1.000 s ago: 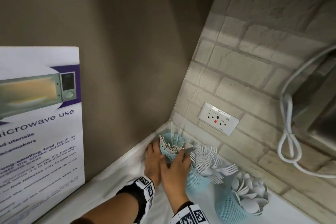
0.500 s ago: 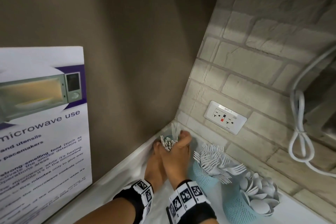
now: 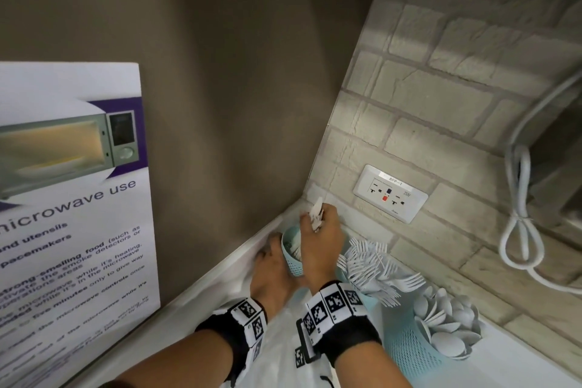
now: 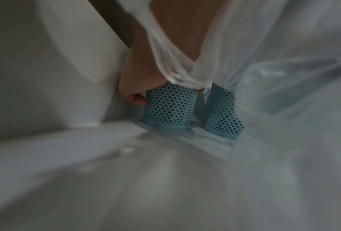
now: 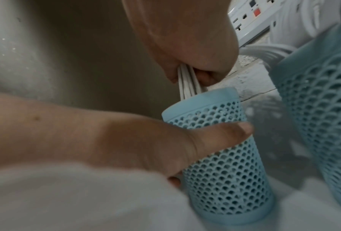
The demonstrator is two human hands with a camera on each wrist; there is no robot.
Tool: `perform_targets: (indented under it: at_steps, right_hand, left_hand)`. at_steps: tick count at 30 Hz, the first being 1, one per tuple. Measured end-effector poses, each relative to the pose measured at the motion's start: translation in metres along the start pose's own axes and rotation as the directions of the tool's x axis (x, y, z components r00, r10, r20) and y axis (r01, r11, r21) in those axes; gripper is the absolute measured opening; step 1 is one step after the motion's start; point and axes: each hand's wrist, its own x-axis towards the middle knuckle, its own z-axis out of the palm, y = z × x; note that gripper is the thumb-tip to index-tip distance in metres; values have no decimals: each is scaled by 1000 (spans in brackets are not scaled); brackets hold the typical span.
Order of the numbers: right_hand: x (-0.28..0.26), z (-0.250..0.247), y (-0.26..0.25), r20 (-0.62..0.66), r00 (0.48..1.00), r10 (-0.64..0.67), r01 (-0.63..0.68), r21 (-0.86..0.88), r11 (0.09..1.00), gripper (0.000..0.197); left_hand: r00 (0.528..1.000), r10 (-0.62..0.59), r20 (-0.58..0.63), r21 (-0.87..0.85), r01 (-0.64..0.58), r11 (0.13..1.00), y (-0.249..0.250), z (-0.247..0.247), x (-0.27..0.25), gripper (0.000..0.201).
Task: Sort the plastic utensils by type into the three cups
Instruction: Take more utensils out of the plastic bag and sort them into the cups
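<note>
Three pale blue perforated cups stand in a row along the brick wall. My left hand (image 3: 273,264) grips the far cup (image 3: 291,258) in the corner, thumb across its mesh wall (image 5: 220,150). My right hand (image 3: 321,230) is closed round a bundle of white plastic knives (image 3: 316,214) above that cup; their lower ends still reach into the cup's mouth (image 5: 187,87). The middle cup (image 3: 367,298) bristles with white forks (image 3: 371,268). The nearest cup (image 3: 409,353) is full of white spoons (image 3: 447,324).
The cups sit on a white counter (image 3: 201,296) in a tight corner between a brown side wall and a brick wall with a power socket (image 3: 390,193). A looped white cable (image 3: 519,224) hangs at right. A microwave-use poster (image 3: 69,198) stands at left. Thin plastic film (image 4: 284,78) lies by my left wrist.
My right hand has closed on the knives in the corner cup and drawn them upward, so the cup's rim now shows below it. The left hand keeps hold of the cup.
</note>
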Motion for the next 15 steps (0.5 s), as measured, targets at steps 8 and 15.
perform_targets:
  at_steps: [8, 15]
  right_hand:
    - [-8, 3, 14, 301, 953, 25, 71, -306, 949, 31]
    - [-6, 2, 13, 108, 993, -57, 80, -224, 971, 24]
  left_hand:
    - [994, 102, -32, 207, -93, 974, 9, -2, -3, 63]
    - [1000, -5, -4, -174, 5, 985, 9, -1, 3, 45]
